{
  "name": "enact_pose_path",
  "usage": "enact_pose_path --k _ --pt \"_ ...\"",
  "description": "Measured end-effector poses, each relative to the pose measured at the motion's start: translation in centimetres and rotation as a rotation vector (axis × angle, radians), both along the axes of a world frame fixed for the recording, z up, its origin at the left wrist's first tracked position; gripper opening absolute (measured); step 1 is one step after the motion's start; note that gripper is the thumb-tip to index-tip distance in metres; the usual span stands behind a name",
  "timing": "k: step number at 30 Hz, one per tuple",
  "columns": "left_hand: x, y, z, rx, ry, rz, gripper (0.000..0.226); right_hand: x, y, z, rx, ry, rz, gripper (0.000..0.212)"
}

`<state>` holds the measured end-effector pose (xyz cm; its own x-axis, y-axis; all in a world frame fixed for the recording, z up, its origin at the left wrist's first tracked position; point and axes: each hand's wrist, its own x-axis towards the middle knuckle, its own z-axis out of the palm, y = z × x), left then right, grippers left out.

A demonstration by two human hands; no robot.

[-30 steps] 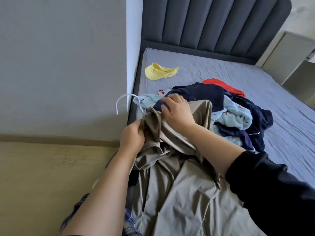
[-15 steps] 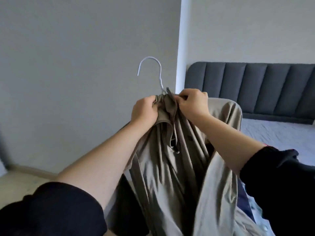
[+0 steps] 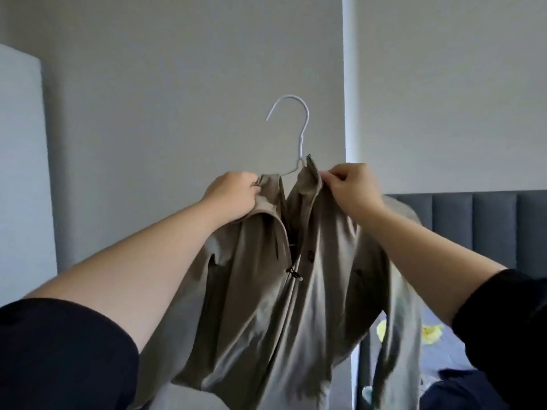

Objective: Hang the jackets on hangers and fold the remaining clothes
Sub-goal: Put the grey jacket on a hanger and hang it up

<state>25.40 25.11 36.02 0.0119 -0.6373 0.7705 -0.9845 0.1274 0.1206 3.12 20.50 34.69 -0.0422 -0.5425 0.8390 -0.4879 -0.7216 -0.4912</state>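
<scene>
Aloft: beige jacket on white hanger, before the wall.
Left grip: clenched on the jacket's collar.
Right grip: pinching the other collar edge.
Bed: behind, lower right.

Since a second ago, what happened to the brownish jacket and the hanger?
The jacket went up off the bed and now hangs in the air before the wall, with the hanger hook upright above it. The left hand and right hand drew apart, spreading the collar. Unchanged: both hands keep their grip on the collar, and the hanger stays inside the jacket.
</scene>
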Motion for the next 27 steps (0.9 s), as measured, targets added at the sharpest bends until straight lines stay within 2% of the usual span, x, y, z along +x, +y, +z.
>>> enact_pose_path --k 2,5,6,7,8,10,12,13,15,16,19,20,22,23,24,25,27 --pt "1.4 -0.1 -0.5 -0.092 0.048 0.105 0.03 -1.6 -1.3 -0.6 0.173 0.269 -0.086 0.022" --pt "3.5 -0.9 -2.3 -0.147 0.114 0.191 0.027 -4.0 -3.0 -2.3 0.453 0.645 -0.334 0.018" --pt "3.9 -1.2 -2.9 -0.151 0.117 0.197 0.029 -4.3 -3.2 -2.8 0.497 0.75 -0.398 0.02" --pt "4.3 -1.6 -3.5 -0.157 0.121 0.194 0.03 -4.1 -3.1 -3.1 0.512 0.778 -0.43 0.024" --pt "4.5 -1.9 -4.0 -0.163 0.129 0.187 0.031 -3.7 -3.0 -3.1 0.503 0.744 -0.399 0.03" --pt "4.7 -2.7 -4.6 -0.153 0.149 0.168 0.031 -2.2 -3.1 -2.4 0.419 0.466 -0.14 0.042" --pt "5.0 -3.4 -5.1 -0.133 0.172 0.159 0.035 -0.5 -2.9 -1.7 0.335 0.28 0.072 0.03" --pt "5.1 -3.7 -5.4 -0.123 0.181 0.148 0.037 0.5 -2.7 -1.5 0.337 0.329 0.098 0.021" --pt "5.3 -4.1 -6.1 -0.072 0.21 0.088 0.04 1.8 -2.8 -1.8 0.343 0.464 0.043 0.02" --pt "5.5 -4.2 -6.2 -0.035 0.24 0.041 0.039 2.2 -3.1 -2.0 0.335 0.466 -0.001 0.023" --pt "6.4 -4.4 -5.5 -0.001 0.293 -0.002 0.023 2.9 -3.8 -2.7 0.245 0.299 -0.094 0.024" --pt "6.5 -4.4 -5.0 -0.064 0.328 0.013 0.019 3.3 -3.9 -2.8 0.198 0.229 -0.132 0.02" --pt "6.2 -4.1 -4.6 -0.259 0.41 0.035 0.034 4.3 -3.9 -3.2 0.091 0.073 -0.17 0.012" --pt "6.1 -4.0 -4.9 -0.323 0.355 0.057 0.042 4.6 -3.9 -3.5 0.059 0.018 -0.174 0.009" --pt "5.9 -3.9 -5.4 -0.271 0.212 0.099 0.048 4.8 -3.9 -3.8 0.058 0.004 -0.171 0.007" --pt "6.1 -4.1 -6.3 -0.128 0.067 0.116 0.051 4.9 -3.9 -4.1 0.097 0.04 -0.165 0.008" --pt "7.5 -4.4 -7.8 0.25 -0.022 0.127 0.046 5.1 -4.1 -5.2 0.17 0.143 -0.162 0.01"
